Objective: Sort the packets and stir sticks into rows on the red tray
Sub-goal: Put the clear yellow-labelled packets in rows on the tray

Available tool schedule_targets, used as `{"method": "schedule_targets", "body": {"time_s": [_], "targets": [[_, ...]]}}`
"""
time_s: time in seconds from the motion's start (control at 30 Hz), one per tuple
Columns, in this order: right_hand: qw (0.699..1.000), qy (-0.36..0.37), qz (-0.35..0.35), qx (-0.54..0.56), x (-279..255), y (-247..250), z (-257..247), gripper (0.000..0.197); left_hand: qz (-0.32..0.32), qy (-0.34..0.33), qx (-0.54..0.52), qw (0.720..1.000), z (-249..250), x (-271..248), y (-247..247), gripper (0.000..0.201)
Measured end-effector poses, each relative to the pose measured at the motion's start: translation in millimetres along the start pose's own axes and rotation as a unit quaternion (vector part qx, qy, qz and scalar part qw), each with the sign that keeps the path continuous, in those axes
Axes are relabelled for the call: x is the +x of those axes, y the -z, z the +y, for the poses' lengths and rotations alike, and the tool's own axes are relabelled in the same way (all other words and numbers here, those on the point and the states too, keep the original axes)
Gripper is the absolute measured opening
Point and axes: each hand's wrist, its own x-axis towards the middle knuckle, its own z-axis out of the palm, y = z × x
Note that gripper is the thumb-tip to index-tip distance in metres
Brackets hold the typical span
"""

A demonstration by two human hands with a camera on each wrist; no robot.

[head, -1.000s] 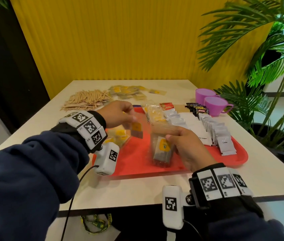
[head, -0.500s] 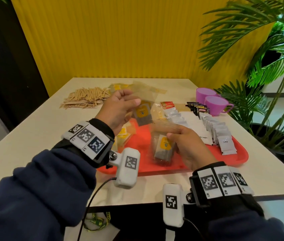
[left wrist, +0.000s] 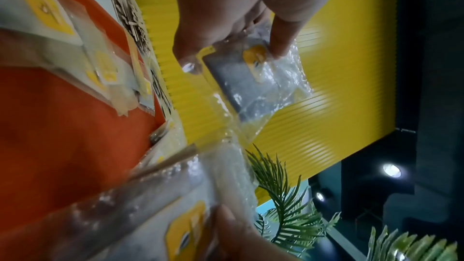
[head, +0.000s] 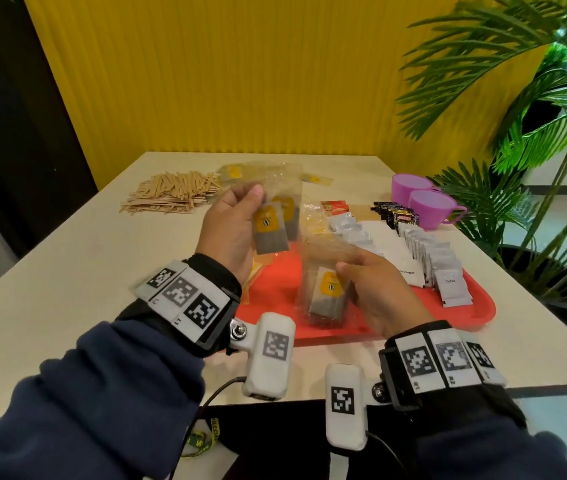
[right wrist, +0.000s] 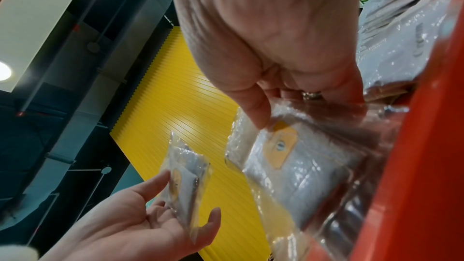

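My left hand (head: pixel 237 220) is raised above the red tray's (head: pixel 275 306) left side and pinches clear-wrapped tea bag packets (head: pixel 273 226) with yellow labels; the same packets (left wrist: pixel 253 74) show in the left wrist view. My right hand (head: pixel 372 289) grips a stack of the same tea bag packets (head: pixel 325 296), standing on edge on the tray near its front; this stack (right wrist: pixel 288 158) fills the right wrist view. More tea bag packets (head: pixel 313 220) lie in a row further back on the tray. A pile of wooden stir sticks (head: pixel 171 194) lies on the table at the back left.
Rows of white coffee and sugar packets (head: pixel 448 271), silver packets (head: pixel 351 230) and dark packets (head: pixel 396 213) fill the tray's right half. Two purple cups (head: pixel 427 206) stand behind the tray. Loose tea bag packets (head: pixel 237 171) lie at the table's back. A potted palm (head: pixel 535 202) stands right.
My left hand has lifted tea bag packets up from the tray and turned them towards me. My right hand has stayed on its stack.
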Motion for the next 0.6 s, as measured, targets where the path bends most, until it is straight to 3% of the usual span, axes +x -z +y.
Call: {"method": "schedule_targets", "body": {"time_s": [0.17, 0.27, 0.37, 0.53, 0.6], "targets": [[1.0, 0.002, -0.004, -0.002, 1.1, 0.8, 1.7, 0.036, -0.049, 0.045, 0.104, 0.992, -19.9, -9.4, -5.7, 0.019], [1.0, 0.005, -0.007, -0.005, -0.4, 2.6, 0.4, 0.05, -0.074, 0.086, 0.164, 0.98, -38.6, -17.7, -7.0, 0.023], [0.998, 0.027, -0.055, -0.02, -1.8, 1.5, 2.3, 0.065, -0.079, 0.112, 0.179, 0.974, -50.7, -20.7, -8.5, 0.026], [0.985, 0.063, -0.149, -0.052, -10.1, 0.6, 0.8, 0.056, -0.087, 0.132, 0.164, 0.974, -56.4, -24.9, -12.9, 0.021], [0.984, 0.06, -0.149, -0.07, -8.9, 1.0, 2.3, 0.058, -0.086, 0.137, 0.153, 0.975, -60.8, -25.8, -12.9, 0.02]]}}
